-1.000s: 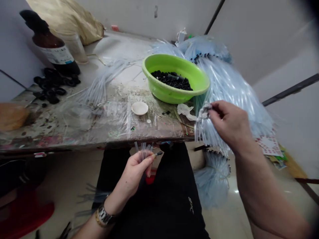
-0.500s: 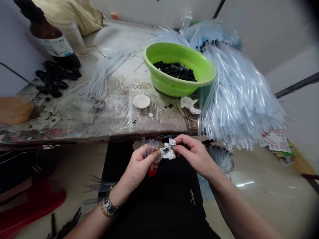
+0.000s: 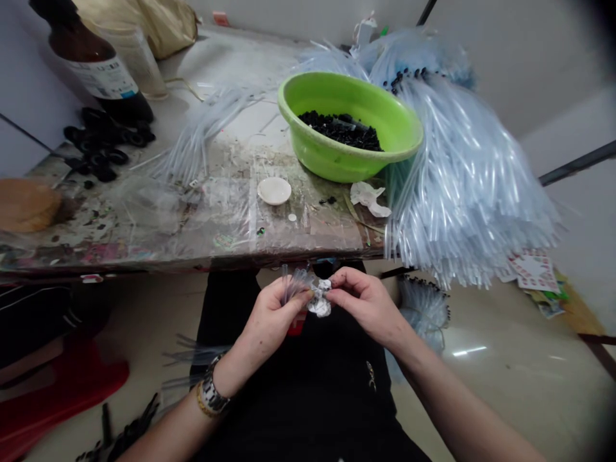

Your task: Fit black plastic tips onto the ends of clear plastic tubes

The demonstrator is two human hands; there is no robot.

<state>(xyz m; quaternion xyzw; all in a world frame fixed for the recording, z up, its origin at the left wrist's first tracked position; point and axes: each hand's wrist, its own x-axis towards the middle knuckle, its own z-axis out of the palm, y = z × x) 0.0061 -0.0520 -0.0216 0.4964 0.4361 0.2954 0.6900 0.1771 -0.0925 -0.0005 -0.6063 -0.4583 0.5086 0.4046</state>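
My left hand (image 3: pixel 272 314) is closed around a small bunch of clear plastic tubes (image 3: pixel 297 282), whose ends stick up past the thumb. Between my two hands is a crumpled white tissue (image 3: pixel 319 307) with dark smudges. My right hand (image 3: pixel 363 298) pinches at the tissue's right side with thumb and forefinger. Whether a small part sits inside the tissue is hidden. Both hands are above my lap, just in front of the table edge.
On the table stand a green basin (image 3: pixel 346 160) of small black parts, a small white dish (image 3: pixel 274 191) and a brown bottle (image 3: pixel 101 70). A big heap of clear tubes (image 3: pixel 466 186) hangs over the right edge. Black rings (image 3: pixel 99 151) lie at left.
My right hand has moved a little left, closer to my left hand. The tissue has closed over the dark piece that showed between the hands. The view has shifted slightly.
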